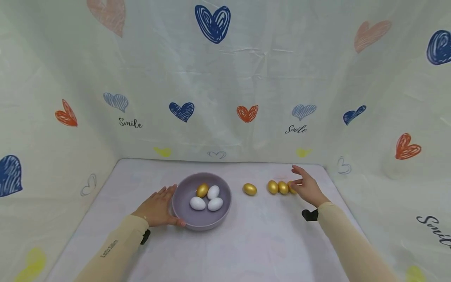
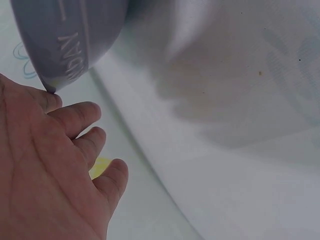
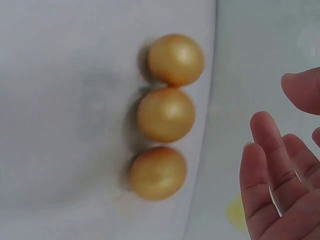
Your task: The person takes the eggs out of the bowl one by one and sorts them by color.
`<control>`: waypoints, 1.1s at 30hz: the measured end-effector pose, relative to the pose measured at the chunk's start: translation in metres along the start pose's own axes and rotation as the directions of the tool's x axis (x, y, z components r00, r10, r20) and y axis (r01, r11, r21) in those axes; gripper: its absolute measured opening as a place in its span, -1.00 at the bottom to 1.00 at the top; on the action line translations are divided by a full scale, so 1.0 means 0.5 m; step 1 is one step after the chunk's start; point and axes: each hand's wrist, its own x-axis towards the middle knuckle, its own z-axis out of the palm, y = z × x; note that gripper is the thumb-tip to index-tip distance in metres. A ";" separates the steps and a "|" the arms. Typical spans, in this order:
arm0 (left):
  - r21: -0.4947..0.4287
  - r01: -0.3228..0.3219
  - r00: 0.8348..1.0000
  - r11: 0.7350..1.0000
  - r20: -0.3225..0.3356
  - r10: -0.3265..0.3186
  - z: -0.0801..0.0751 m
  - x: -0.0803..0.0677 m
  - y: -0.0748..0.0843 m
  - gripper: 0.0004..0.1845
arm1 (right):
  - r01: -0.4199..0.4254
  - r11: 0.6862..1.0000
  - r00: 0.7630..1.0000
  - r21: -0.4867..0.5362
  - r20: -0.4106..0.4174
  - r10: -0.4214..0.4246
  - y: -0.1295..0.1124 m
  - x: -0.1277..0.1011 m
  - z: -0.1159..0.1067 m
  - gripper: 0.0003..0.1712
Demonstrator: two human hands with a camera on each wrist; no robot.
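A purple-grey bowl (image 1: 202,226) holds one golden egg (image 1: 202,190) and three white eggs (image 1: 215,204). My left hand (image 1: 158,207) rests against the bowl's left side, its fingers stretched along the wall and the thumb at the near rim. In the left wrist view, the fingers (image 2: 75,119) touch the bowl (image 2: 70,35) near its edge. Over the right end of a row of three golden eggs (image 1: 283,187) hovers my right hand (image 1: 307,189), overlapping the rightmost one. In the right wrist view, this hand (image 3: 285,180) has its fingers spread from the thumb and grips nothing.
Between the bowl and the row lies a single golden egg (image 1: 249,189). The white-covered table (image 1: 260,243) ends at the back against a hanging sheet (image 1: 218,78) printed with hearts and words. Similar sheets run along both sides.
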 end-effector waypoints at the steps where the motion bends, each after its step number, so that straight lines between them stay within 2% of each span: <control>1: -0.001 -0.001 1.000 1.000 -0.002 0.001 0.001 0.000 -0.001 0.53 | 0.005 1.000 1.000 0.012 0.016 -0.005 -0.019 0.006 0.005 -0.14; 6: -0.011 -0.001 1.000 1.000 -0.008 0.001 0.006 0.000 -0.006 0.52 | 0.025 0.999 0.994 0.035 0.102 -0.029 -0.114 0.030 0.037 -0.11; 9: -0.018 -0.004 1.000 1.000 -0.012 0.004 0.006 -0.002 -0.007 0.52 | 0.071 0.997 0.985 0.042 0.154 -0.077 -0.164 0.039 0.057 -0.11; 13: -0.018 -0.007 1.000 1.000 -0.016 0.006 0.007 -0.001 -0.008 0.52 | 0.145 0.987 0.961 0.076 0.226 -0.159 -0.222 0.050 0.083 -0.12; 18: -0.011 -0.006 1.000 1.000 -0.014 0.006 0.004 -0.001 -0.007 0.52 | 0.177 0.976 0.930 0.128 0.301 -0.208 -0.285 0.063 0.117 -0.12; 25: -0.024 -0.005 1.000 1.000 -0.005 0.005 -0.003 -0.005 0.000 0.50 | 0.232 0.960 0.883 0.154 0.382 -0.274 -0.348 0.077 0.172 -0.17; 33: -0.030 0.000 1.000 1.000 -0.005 0.000 0.001 -0.002 -0.005 0.52 | 0.165 0.976 0.825 0.142 0.522 -0.215 -0.385 0.101 0.244 -0.23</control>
